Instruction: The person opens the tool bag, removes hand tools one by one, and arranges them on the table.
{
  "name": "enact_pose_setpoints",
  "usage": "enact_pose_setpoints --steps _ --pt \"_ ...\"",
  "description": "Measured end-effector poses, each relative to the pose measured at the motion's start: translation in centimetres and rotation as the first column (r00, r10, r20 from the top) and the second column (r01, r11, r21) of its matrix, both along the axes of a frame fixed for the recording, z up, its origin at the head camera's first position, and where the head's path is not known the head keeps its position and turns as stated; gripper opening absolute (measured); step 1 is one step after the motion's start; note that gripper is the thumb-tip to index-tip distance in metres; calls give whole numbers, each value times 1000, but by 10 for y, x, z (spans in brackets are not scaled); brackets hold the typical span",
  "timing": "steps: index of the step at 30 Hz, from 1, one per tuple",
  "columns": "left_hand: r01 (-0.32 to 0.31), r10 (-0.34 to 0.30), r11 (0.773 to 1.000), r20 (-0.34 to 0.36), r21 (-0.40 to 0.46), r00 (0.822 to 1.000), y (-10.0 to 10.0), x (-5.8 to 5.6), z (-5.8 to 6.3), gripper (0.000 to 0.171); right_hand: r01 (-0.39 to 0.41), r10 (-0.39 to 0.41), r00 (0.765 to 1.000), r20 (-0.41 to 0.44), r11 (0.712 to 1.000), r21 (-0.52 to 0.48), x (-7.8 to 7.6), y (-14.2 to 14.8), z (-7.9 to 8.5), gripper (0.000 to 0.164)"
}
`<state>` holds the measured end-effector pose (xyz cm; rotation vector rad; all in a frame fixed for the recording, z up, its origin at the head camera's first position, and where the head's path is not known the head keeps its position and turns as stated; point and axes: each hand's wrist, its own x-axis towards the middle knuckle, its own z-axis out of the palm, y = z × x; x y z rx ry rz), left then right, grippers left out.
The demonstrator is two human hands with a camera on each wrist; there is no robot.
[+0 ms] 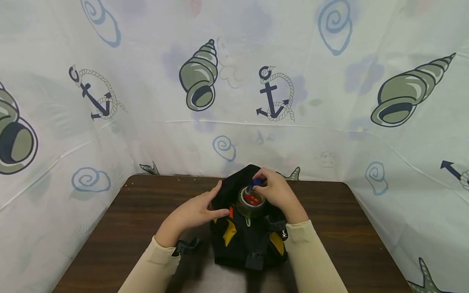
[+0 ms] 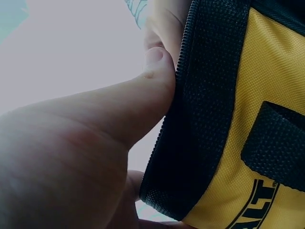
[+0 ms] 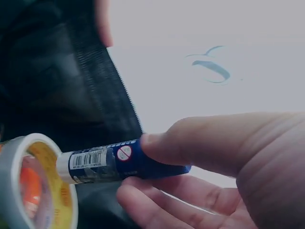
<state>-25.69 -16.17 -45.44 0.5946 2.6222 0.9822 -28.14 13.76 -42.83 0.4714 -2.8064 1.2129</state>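
Bag, black with yellow panels: placed midway between the left and right edges of the counter, its back reaching toward the far edge. Both sides are thereby put within easy reach of the hands, it seems. A zip is run along its edge; a webbing loop is sewn to one yellow panel.

Tape roll: lodged at the bag's mouth, its hole turned upward and toward the wearer. A red-orange item, its kind not told, is seen within the ring; the roll is probably kept from tipping by what lies about it.

Glue stick, or a similar tube, blue with a white end: pinched in the right hand, thumb on one side, fingers on the other. It is held by its blue end, so that the white end is left free and pointed at the tape roll's hole. Whether the rim is touched cannot be told.

Left hand: nothing gripped; fingers and thumb extended, laid against the bag's left side by the zip. By this, presumably, the side is steadied and the mouth kept from folding in.

Wrist camera, black: strapped at the left cuff.

Backdrop, pale cloth: hung beyond the counter's far edge, printed with shells and anchors.
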Motion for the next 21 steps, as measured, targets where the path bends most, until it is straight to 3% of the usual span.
enact_pose_setpoints --steps 7,11,16,21 --pt "3 -3 1000 4 -11 1000 2 -2 -1 107 20 -20 999 -40 1000 -21 22 17 25 25" --pt "3 -3 1000 0 -12 1000 4 -4 -3 107 24 -31 993 -112 998 -62 39 32 38 29" --pt "-3 3 1000 1 -15 1000 6 -6 -6 107 30 -48 970 -238 997 -77 57 48 49 29" --pt "4 -3 1000 23 -19 1000 6 -7 -4 108 114 -146 940 -309 986 -121 64 63 48 26"
